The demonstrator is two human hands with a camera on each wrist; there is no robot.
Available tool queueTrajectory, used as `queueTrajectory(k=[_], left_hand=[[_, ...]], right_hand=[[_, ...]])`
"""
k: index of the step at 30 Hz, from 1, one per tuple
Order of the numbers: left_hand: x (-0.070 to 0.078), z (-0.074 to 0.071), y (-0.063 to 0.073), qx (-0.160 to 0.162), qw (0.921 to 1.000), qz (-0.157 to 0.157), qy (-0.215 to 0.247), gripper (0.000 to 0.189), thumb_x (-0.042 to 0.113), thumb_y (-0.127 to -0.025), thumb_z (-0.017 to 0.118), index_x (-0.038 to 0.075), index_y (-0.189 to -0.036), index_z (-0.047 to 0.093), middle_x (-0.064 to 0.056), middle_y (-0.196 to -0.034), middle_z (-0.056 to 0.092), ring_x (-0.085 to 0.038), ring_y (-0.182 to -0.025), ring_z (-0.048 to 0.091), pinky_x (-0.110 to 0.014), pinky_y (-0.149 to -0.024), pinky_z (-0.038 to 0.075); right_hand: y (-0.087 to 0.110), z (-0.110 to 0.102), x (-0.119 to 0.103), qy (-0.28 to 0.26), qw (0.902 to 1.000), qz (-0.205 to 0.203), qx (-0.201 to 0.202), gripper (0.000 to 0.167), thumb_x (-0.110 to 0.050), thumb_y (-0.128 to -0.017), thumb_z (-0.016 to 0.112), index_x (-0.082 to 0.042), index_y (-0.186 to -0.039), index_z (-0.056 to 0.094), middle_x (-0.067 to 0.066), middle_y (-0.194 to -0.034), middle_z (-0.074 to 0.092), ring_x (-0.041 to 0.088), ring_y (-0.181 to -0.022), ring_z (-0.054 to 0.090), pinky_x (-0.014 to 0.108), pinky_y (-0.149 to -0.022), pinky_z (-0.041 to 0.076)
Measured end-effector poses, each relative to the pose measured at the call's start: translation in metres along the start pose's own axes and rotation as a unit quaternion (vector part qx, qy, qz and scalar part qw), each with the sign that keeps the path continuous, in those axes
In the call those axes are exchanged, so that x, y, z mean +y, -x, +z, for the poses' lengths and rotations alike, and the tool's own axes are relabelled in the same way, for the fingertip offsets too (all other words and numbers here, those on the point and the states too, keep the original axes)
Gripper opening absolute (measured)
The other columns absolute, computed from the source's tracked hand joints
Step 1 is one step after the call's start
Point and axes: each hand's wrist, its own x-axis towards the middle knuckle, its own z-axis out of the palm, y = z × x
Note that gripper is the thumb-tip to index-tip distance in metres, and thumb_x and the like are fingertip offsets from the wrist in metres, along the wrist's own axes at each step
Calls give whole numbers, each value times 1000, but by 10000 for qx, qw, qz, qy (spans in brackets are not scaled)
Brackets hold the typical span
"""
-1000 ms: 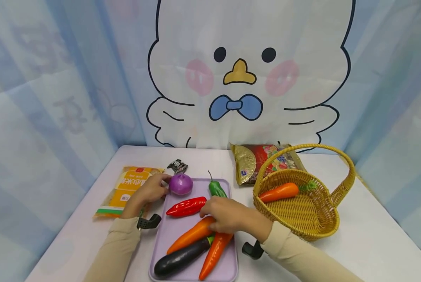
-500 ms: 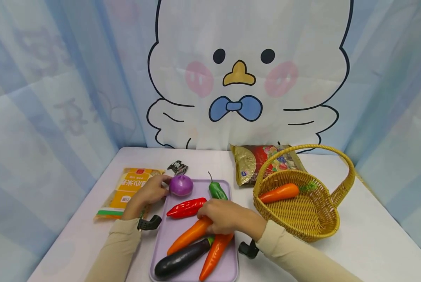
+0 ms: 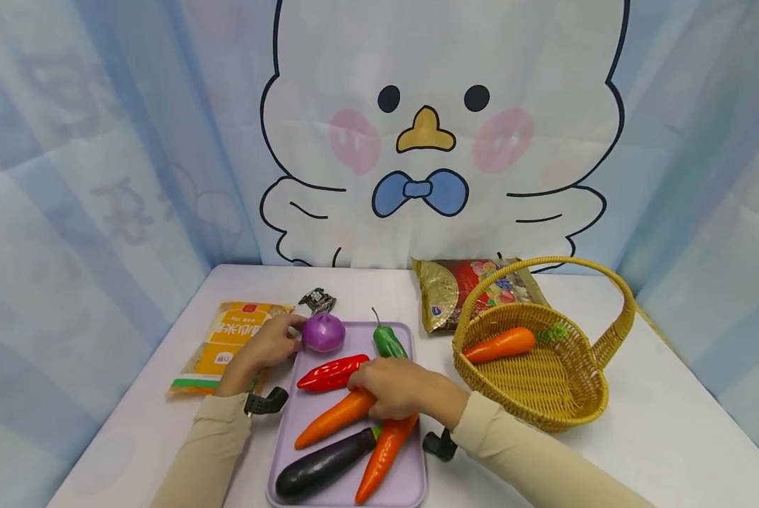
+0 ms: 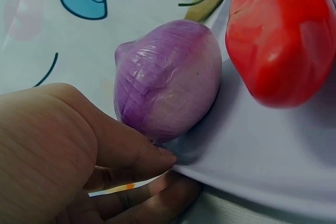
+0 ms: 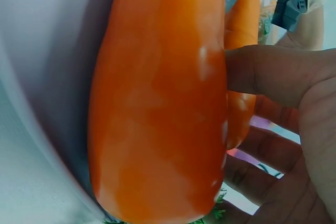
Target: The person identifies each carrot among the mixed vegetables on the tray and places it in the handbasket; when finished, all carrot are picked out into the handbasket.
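Left hand (image 3: 271, 342) has the far-left corner of the lilac tray (image 3: 362, 337) pinched, thumb on the rim, fingers under. Right hand (image 3: 395, 386) is clamped on the left carrot (image 3: 335, 420), mid-tray, thumb 1 side, fingers the other. Hands well apart. Crowded tray: purple onion (image 3: 324, 332) in the far-left corner, right beside the left thumb, can't tell if touching. Red pepper (image 3: 332, 374) lies just far of the gripped carrot, eggplant (image 3: 325, 467) just near of it. Right carrot (image 3: 386, 458) slants along the right side, its far end hidden by the right hand, which also blocks part of the green pepper (image 3: 389, 342). Right of the tray: wicker basket (image 3: 547, 398), 1 carrot inside (image 3: 503, 346), handle arching across a red-gold bag (image 3: 456, 296) at the far side. Right forearm crosses between me and the basket's near edge. Yellow bag (image 3: 227, 353) sits left, partly behind the left hand; small black packet (image 3: 318, 301) just beyond the onion. 2 black wrist cameras, 1 per arm.
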Motion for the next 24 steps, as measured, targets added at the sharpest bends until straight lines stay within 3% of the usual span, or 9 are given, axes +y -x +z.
queueTrajectory(k=[15, 24], left_hand=[[0, 0, -1, 1, 10000, 74, -13, 50, -5, -89, 61, -1, -138, 59, -18, -129, 63, -28, -99, 60, -36, -81, 59], [-1, 2, 0, 34, 10000, 27, -79, 49, -3, -89, 61, 0, -138, 59, -17, -130, 63, -30, -106, 59, -41, -89, 58]], right_hand=[[2, -6, 0, 133, 9990, -350, 246, 42, -12, -83, 79, -15, -124, 70, -4, -122, 69, 10, -109, 61, 31, -105, 48], [14, -21, 2, 129, 9985, -173, 502, 45, -17, -84, 80, -17, -128, 68, -4, -119, 66, 12, -104, 59, 33, -100, 51]])
